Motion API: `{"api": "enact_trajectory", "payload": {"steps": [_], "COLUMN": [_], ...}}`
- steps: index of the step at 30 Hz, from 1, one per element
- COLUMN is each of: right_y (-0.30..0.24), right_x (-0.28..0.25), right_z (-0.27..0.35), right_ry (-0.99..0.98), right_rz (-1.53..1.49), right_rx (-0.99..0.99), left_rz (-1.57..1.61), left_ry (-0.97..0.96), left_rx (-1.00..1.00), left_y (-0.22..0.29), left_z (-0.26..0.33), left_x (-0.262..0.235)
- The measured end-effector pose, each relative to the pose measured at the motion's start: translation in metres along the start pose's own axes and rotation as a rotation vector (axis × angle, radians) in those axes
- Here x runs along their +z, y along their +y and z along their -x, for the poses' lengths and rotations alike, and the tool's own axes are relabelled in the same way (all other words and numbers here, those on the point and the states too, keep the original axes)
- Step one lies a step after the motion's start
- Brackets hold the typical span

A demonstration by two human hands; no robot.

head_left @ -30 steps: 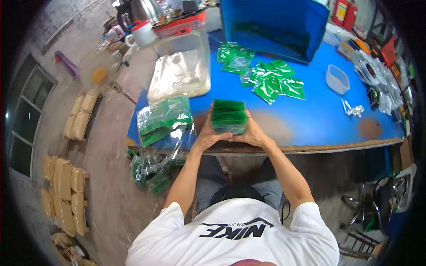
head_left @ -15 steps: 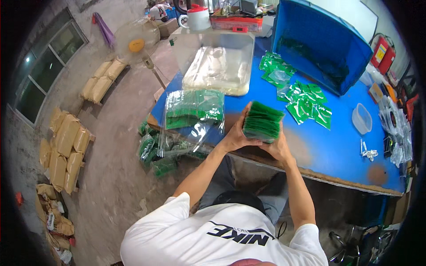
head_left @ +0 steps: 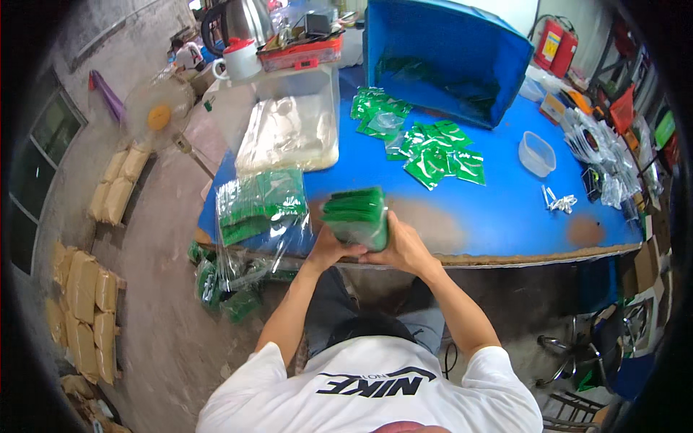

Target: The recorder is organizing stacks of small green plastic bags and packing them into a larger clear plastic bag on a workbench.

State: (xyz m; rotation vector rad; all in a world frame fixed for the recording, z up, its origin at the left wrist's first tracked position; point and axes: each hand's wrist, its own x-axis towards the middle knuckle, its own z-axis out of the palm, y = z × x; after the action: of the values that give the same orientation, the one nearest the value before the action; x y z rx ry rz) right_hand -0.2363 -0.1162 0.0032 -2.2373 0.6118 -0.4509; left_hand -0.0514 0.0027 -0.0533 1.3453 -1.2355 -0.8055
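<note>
On the blue table [head_left: 498,224], largest first: a blue bin [head_left: 447,58] tipped on its side at the far edge, a clear tub [head_left: 289,130] toward the far left corner, and a bagged green bundle [head_left: 261,206] at the near left edge. At the near edge, left hand [head_left: 328,249] and right hand [head_left: 404,249] both have fingers clamped round a green stack [head_left: 357,216].

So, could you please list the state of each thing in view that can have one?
Stack of green packets: upright on the table edge, gripped from both sides.
Left hand: closed on the stack.
Right hand: closed on the stack.
Clear bag of green packets: filled, lying flat.
Blue crate: tipped on its side, opening facing the table.
Small clear tub: upright, lidless.
Loose green packets: scattered flat.
</note>
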Motion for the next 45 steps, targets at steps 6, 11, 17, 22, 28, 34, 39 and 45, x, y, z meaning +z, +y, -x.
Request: {"api": "enact_trajectory", "payload": {"steps": [6, 11, 17, 22, 28, 34, 39, 45], "right_y": [-0.001, -0.032, 0.009, 0.005, -0.008, 0.011, 0.073, 0.06], "right_x": [0.0, 0.056, 0.024, 0.004, -0.003, -0.007, 0.002, 0.018], "right_z": [0.02, 0.04, 0.069, 0.045, 0.036, 0.026, 0.012, 0.013], "right_ry": [-0.255, -0.866, -0.359, -0.064, 0.007, 0.398, 0.61, 0.648], "right_rz": [-1.223, -1.852, -1.774, -0.876, -0.534, -0.403, 0.166, -0.115], "right_rx": [0.636, 0.513, 0.485, 0.276, 0.071, -0.211, -0.241, -0.309], "left_rz": [1.053, 0.76, 0.527, 1.031, 0.42, -0.344, -1.172, -1.191], "left_ry": [0.019, -0.144, -0.176, 0.022, 0.365, 0.568, 0.284, 0.372], "left_rx": [0.028, 0.009, -0.079, -0.275, -0.086, 0.16, -0.102, 0.014], "left_y": [-0.078, -0.052, 0.029, 0.022, 0.036, 0.071, 0.056, 0.037], "left_z": [0.039, 0.049, 0.023, 0.047, 0.039, 0.059, 0.119, 0.115], "left_x": [-0.009, -0.017, -0.014, 0.005, 0.036, -0.025, -0.106, -0.102]}}
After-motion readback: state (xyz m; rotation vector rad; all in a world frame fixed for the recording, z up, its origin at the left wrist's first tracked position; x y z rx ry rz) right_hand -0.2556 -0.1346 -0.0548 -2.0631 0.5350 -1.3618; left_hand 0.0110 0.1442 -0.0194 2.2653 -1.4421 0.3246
